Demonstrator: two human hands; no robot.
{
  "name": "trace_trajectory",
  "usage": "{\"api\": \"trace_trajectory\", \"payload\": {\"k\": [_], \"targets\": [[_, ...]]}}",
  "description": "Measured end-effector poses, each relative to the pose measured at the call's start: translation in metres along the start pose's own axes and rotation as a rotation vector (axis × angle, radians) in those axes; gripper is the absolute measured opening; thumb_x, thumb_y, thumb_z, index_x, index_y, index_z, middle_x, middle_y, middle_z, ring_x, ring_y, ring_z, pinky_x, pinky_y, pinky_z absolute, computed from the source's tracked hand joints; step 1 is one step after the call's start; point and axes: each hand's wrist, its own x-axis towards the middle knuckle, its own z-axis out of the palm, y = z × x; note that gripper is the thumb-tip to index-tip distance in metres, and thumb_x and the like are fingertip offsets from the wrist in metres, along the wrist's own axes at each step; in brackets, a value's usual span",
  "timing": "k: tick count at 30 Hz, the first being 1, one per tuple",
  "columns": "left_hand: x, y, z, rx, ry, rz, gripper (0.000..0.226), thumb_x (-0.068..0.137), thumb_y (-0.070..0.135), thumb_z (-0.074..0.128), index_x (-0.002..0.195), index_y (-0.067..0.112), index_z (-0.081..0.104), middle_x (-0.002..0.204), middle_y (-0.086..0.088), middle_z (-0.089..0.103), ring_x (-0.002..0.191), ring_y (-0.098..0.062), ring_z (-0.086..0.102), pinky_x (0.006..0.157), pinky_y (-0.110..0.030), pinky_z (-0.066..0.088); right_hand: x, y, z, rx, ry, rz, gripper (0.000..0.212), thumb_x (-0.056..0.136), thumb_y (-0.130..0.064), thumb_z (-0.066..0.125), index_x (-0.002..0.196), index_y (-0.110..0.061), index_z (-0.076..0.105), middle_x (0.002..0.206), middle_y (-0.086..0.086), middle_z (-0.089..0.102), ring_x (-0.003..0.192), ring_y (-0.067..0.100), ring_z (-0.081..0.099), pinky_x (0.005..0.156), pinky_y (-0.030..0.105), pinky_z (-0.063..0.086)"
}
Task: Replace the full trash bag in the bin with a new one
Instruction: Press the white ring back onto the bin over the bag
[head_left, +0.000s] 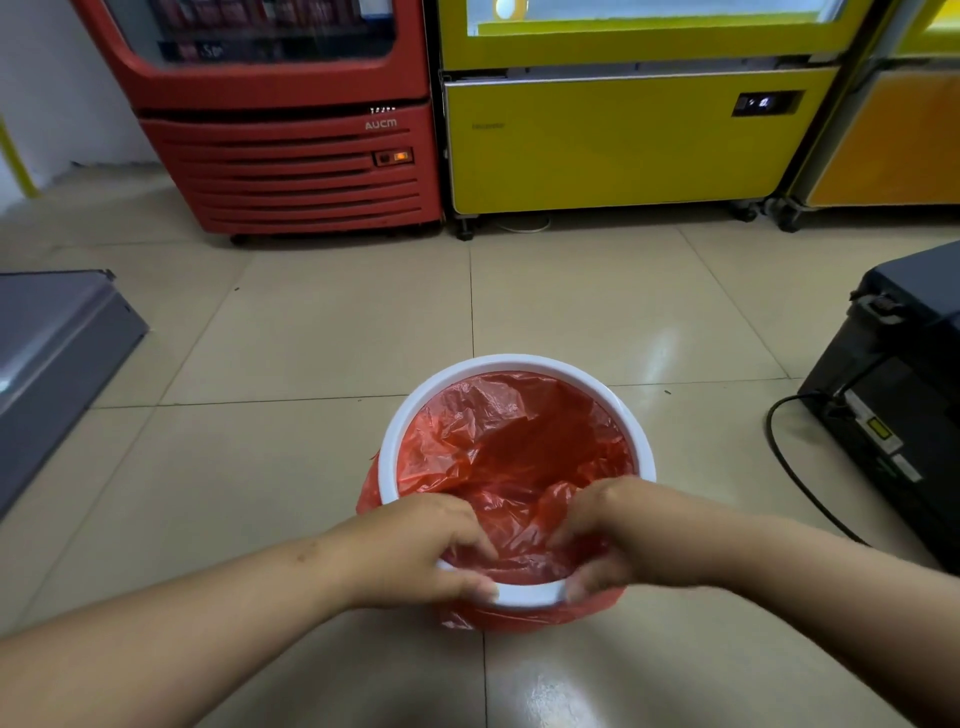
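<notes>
both hands (519, 545) at white bin (410, 415) rim, red bag (519, 441) inside

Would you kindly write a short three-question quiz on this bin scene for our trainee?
1. True or false: the red bag lines the white bin.
2. Where are the left hand and right hand? A) at the far rim B) at the near rim C) on the floor
3. Fill in: the cooler behind the bin is ____.

Key: 1 true; 2 B; 3 red.
</notes>
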Motion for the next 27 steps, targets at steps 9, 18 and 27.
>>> {"api": "trace_trajectory", "payload": {"k": [9, 18, 27], "targets": [[0.064, -0.058, -0.058, 0.028, 0.566, -0.452, 0.036, 0.093, 0.034, 0.048, 0.122, 0.015, 0.058, 0.127, -0.007, 0.057, 0.12, -0.023, 0.05, 0.098, -0.03, 0.036, 0.076, 0.056, -0.066, 0.197, 0.549, 0.456, 0.042, 0.093, -0.034, 0.054, 0.129, -0.013, 0.056, 0.128, 0.006, 0.061, 0.117, 0.023, 0.056, 0.095, 0.028, 0.04], [0.102, -0.083, -0.063, -0.244, 0.38, -0.612, 0.044, 0.095, 0.036, 0.045, 0.058, 0.011, 0.038, 0.057, -0.006, 0.032, 0.054, -0.021, 0.03, 0.051, -0.031, 0.02, 0.12, 0.071, -0.074, 0.248, 0.292, 0.541, 0.046, 0.093, -0.042, 0.051, 0.112, -0.003, 0.068, 0.112, 0.019, 0.067, 0.099, 0.029, 0.06, 0.076, 0.026, 0.039], [0.101, -0.083, -0.066, -0.325, 0.322, -0.622, 0.038, 0.095, 0.039, 0.044, 0.071, 0.008, 0.048, 0.072, -0.014, 0.04, 0.065, -0.022, 0.038, 0.055, -0.03, 0.024, 0.122, 0.079, -0.07, 0.439, 0.355, 0.534, 0.037, 0.088, -0.038, 0.061, 0.102, -0.006, 0.072, 0.093, 0.014, 0.07, 0.078, 0.023, 0.058, 0.068, 0.026, 0.043]]}}
